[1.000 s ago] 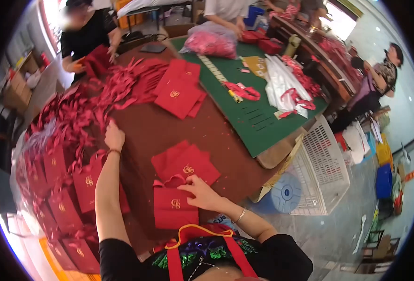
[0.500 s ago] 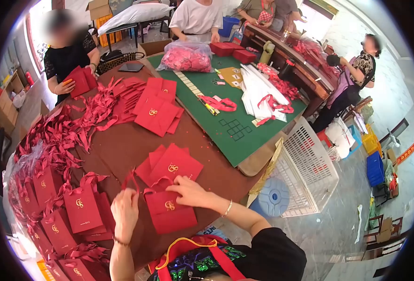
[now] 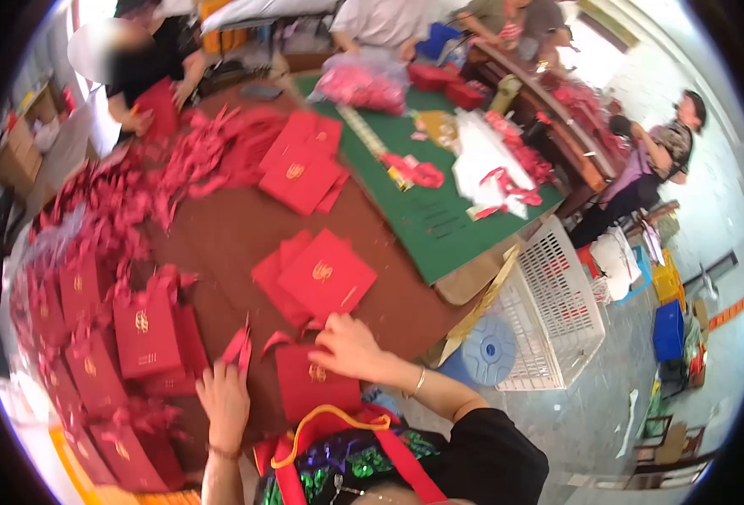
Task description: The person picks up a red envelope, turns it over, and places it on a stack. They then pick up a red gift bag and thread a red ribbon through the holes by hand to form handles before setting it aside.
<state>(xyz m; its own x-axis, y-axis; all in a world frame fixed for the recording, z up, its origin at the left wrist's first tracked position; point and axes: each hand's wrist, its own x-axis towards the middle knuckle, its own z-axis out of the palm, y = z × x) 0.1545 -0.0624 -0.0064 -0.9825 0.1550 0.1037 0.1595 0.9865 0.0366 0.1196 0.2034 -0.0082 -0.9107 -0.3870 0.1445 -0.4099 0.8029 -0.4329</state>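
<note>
A big brown table (image 3: 220, 240) fills the middle of the room, with a green mat (image 3: 418, 198) lying along its far right side. On the floor beyond the table's right corner is a white basket (image 3: 549, 316). Red bags with ribbons (image 3: 143, 328) crowd the table's left side, overlapping, perhaps to save room. Across from them, a co-worker (image 3: 157, 55) holds a red piece (image 3: 162, 109) up off the table.

Nearer, a small fanned stack of red bags (image 3: 326, 273) lies just beyond the person's right hand, probably to be within easy reach. The bag being handled (image 3: 305, 387) lies flat at the table's near edge, right in front of the body, where the table can steady it. The right hand (image 3: 351, 347) has its bent fingers over the bag's upper right part; I can't tell whether they pinch or only press. The left hand (image 3: 223, 404), fingers close together, seems to pinch a ribbon (image 3: 238, 347) beside the bag, likely to keep the narrow strip under control.
</note>
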